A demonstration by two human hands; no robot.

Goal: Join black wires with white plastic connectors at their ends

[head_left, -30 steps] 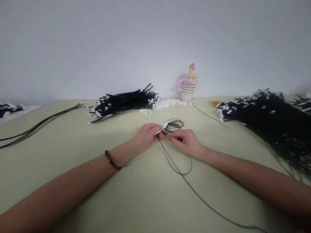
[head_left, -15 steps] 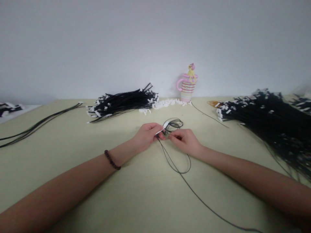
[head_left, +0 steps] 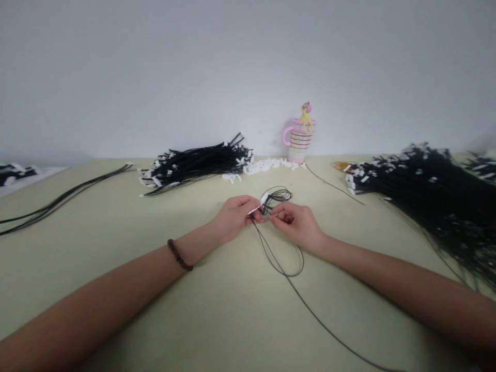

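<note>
Below the pink striped mug [head_left: 299, 140], the left grip [head_left: 232, 218] pinches a small white connector [head_left: 264, 199] on a light, floppy black wire [head_left: 281, 195]; the right grip [head_left: 295, 225] closes on the strands, and the connector is the surest hold.

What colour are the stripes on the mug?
Red-pink stripes on a pale mug; the head view shows them best.

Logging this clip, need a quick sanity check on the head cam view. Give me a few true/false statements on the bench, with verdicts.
The bead bracelet is on the left wrist: true.
The left hand and right hand are far apart: false, they meet at a small coil of black wire with a white connector.
The largest wire bundle lies left of the hands: false, it lies to their right.
A striped mug with a pink handle stands beyond the hands: true.
The loose white pieces are inside the mug: false, they lie on the table beside it.
</note>
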